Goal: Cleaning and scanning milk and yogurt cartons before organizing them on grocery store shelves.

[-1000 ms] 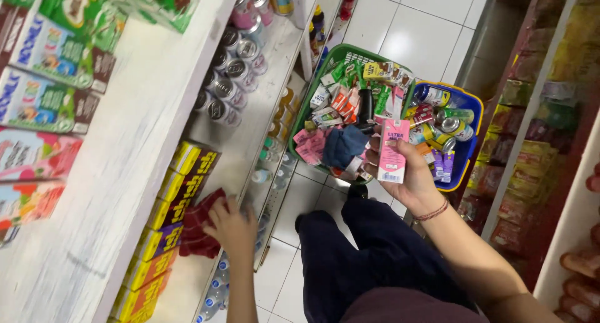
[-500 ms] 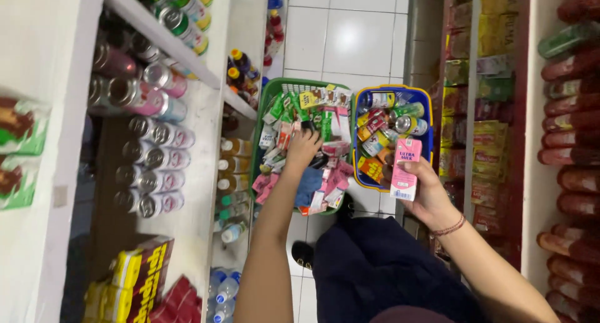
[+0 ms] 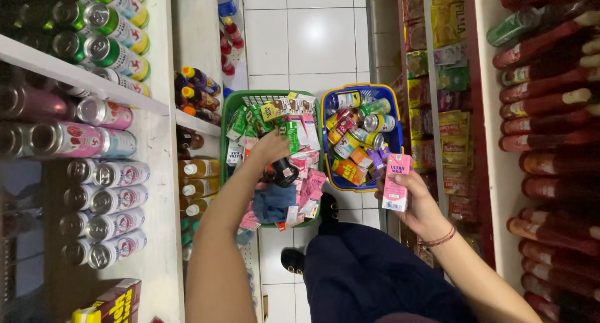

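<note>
My left hand [image 3: 270,146] reaches down into the green basket [image 3: 240,102] on the floor and grips a dark bottle [image 3: 284,171] among pink, green and white drink cartons. A blue cloth [image 3: 273,201] lies in the same basket. My right hand [image 3: 417,201] holds a pink milk carton [image 3: 395,181] upright, just to the right of the blue basket [image 3: 329,98], which holds several cans and small cartons.
White shelves on the left carry rows of cans [image 3: 106,171] and small bottles [image 3: 199,79]. Racks of snack packets [image 3: 447,60] and red bottles [image 3: 550,110] line the right. My dark trousers and black shoes [image 3: 294,260] stand on the white floor tiles [image 3: 319,38].
The left hand left the low shelf of yellow boxes, swung over to the green basket and closed on the dark bottle. The right hand kept the pink carton, shifting slightly right.
</note>
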